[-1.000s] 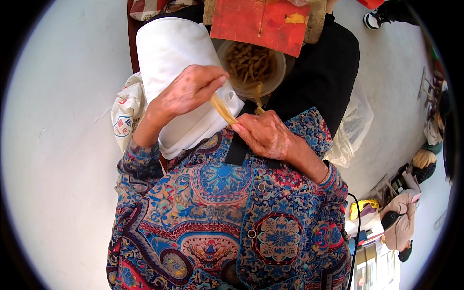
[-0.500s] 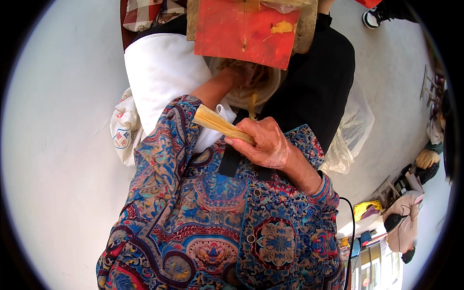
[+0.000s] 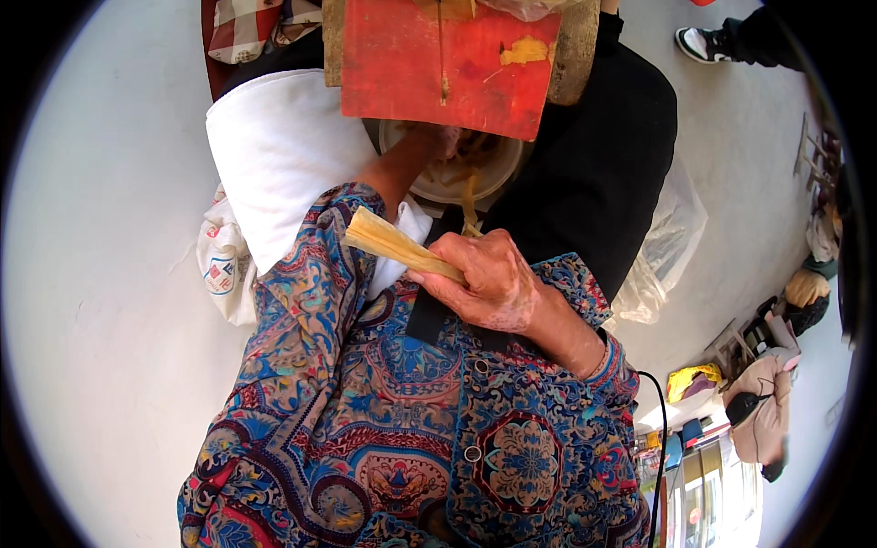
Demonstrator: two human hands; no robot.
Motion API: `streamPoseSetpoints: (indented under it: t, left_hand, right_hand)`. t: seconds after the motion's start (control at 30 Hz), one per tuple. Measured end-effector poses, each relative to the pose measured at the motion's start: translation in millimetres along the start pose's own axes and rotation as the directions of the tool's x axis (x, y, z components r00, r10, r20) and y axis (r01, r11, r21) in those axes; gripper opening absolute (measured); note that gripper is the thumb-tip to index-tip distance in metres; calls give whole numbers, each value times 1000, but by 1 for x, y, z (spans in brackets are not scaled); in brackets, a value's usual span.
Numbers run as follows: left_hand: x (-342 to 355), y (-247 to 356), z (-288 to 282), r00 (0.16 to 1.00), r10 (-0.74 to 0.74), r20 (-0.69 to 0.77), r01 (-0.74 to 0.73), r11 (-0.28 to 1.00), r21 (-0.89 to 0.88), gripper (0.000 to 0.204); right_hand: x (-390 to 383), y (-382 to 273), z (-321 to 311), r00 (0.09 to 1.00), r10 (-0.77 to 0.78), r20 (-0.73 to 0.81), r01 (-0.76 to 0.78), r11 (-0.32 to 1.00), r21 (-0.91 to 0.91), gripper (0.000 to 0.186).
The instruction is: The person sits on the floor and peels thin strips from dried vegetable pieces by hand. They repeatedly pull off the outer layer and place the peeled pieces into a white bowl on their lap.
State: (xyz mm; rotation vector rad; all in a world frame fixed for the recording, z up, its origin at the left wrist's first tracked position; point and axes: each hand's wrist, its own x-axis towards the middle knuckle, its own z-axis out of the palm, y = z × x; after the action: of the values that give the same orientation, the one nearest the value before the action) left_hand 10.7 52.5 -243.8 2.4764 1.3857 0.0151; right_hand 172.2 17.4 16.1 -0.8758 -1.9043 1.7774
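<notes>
Yellow strip point(image 3: 402, 245) is staying gripped by right hand point(image 3: 493, 281) alone; left hand point(image 3: 446, 142), just moved away, is reaching into bowl point(image 3: 440, 190), grasp hidden, apparently pausing two-handed work.

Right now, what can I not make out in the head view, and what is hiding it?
All in the head view:
Bare left hand: fingertips lost in shadow near the flat red board, so any grip is unclear.
Round whitish bowl: contents mostly covered by that hand and board.
Folded pale-yellow strip: inner end hidden inside the closed right hand.
Black-and-white shoe: wearer cut off by the fisheye rim.
</notes>
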Motion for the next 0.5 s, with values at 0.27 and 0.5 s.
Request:
streamPoseSetpoints:
  t: [0.27, 0.5]
  left_hand:
    - [18, -3, 4, 898, 27, -438, -37, 999, -14, 32]
    - [12, 23, -123, 924, -85, 373, 356, 553, -754, 48]
  right_hand:
    - [0, 2, 0, 974, -19, -225, 33, 998, 55, 23]
    - [-7, 19, -15, 779, 158, -606, -19, 973, 229, 13]
